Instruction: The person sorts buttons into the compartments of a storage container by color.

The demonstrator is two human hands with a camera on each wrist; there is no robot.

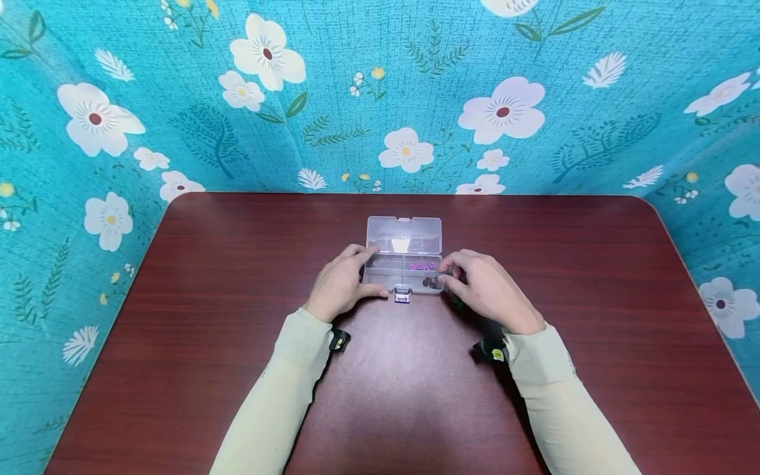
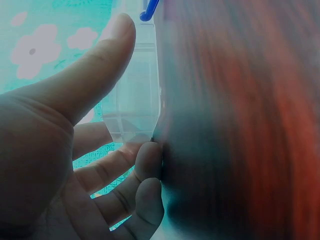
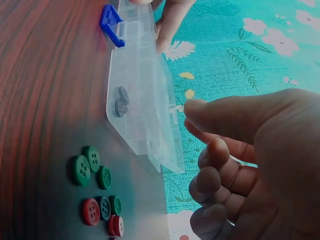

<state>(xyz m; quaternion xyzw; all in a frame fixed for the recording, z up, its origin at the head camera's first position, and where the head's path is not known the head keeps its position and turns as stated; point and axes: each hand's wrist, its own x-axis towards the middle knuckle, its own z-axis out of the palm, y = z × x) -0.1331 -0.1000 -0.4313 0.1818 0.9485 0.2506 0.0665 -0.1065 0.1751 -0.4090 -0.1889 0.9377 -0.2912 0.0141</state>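
A clear plastic compartment box [image 1: 384, 280] stands on the table with its lid [image 1: 380, 227] raised at the back and a blue latch [image 1: 402, 298] at the front. Purple buttons [image 1: 419, 267] lie in its back right compartment, dark buttons [image 1: 430, 282] in the front right one. My left hand [image 1: 338, 280] holds the box's left end, thumb at the front and fingers round the side. Beside the right end is my right hand [image 1: 483, 287], fingers loosely bent. In the right wrist view, nothing shows between its thumb [image 3: 220, 117] and fingers.
Green buttons [image 3: 81, 170] and red buttons [image 3: 91, 211] lie on the dark wooden table [image 1: 237, 264] by the box's right end, mostly hidden under my right hand in the head view. A blue flowered cloth [image 1: 350, 99] hangs behind the table.
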